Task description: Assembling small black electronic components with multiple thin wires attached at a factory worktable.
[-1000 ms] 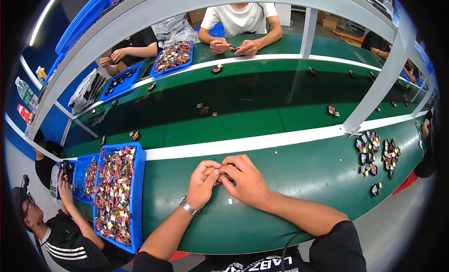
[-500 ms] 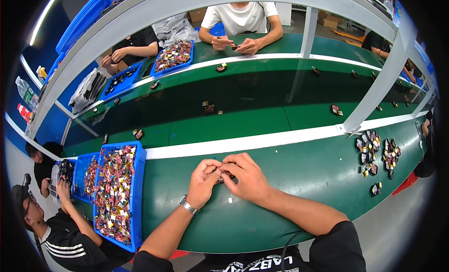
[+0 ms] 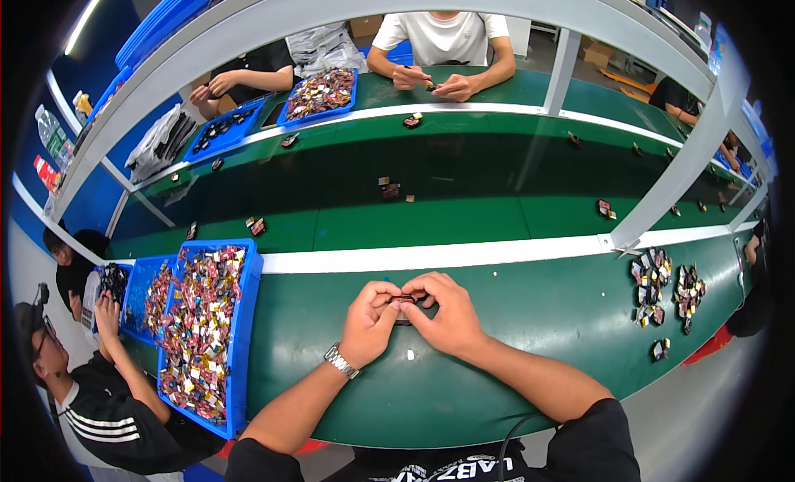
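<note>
In front of me, over the green bench, both hands meet around a small dark part with a reddish top; its exact kind is too covered to tell. My left hand, below a metal watch, is closed on its left side with thumb and fingers. My right hand pinches the right side, its thumb beside the left thumb. Fingers hide most of the part. On the bench just below the hands lies a small white piece.
A blue bin of small red, yellow and white parts stands left. Clusters of dark parts lie at right. Beyond a white rail runs a green conveyor with scattered parts. A grey post rises at right. Co-workers sit opposite and left.
The right fingers have shifted from over the part to its right side, with the thumbs now side by side and more of the part showing. The whole view has shifted slightly.
</note>
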The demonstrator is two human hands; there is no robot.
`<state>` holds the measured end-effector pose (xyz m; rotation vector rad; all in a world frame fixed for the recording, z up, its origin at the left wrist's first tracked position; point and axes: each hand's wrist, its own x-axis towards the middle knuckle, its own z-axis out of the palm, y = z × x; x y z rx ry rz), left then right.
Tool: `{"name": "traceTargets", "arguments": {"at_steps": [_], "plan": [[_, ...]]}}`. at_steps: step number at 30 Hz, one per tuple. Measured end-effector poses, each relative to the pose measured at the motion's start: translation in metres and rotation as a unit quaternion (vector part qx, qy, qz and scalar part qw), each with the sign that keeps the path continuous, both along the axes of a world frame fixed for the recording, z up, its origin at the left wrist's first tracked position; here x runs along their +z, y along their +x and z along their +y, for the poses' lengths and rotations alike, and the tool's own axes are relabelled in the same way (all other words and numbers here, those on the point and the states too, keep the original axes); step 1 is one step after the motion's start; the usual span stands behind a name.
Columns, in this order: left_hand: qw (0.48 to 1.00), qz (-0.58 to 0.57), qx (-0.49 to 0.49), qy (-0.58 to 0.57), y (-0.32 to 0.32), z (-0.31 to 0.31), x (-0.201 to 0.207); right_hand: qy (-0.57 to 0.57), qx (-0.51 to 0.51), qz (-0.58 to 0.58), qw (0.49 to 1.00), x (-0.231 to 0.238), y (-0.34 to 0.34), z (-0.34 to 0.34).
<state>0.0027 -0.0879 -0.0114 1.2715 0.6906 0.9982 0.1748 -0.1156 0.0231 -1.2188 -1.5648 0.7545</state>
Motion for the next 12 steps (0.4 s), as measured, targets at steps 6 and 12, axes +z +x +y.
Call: {"name": "traceTargets", "arguments": {"at_steps": [6,12], "plan": [[1.0,0.01,-0.015,0.005,0.004,0.0,0.004,-0.025,-0.004,0.051,0.998,-0.02,0.013,0.018],[0.999,-0.022,0.017,-0.023,0.002,0.001,0.007,-0.144,0.106,0.168,0.969,-0.017,0.024,0.056]]}}
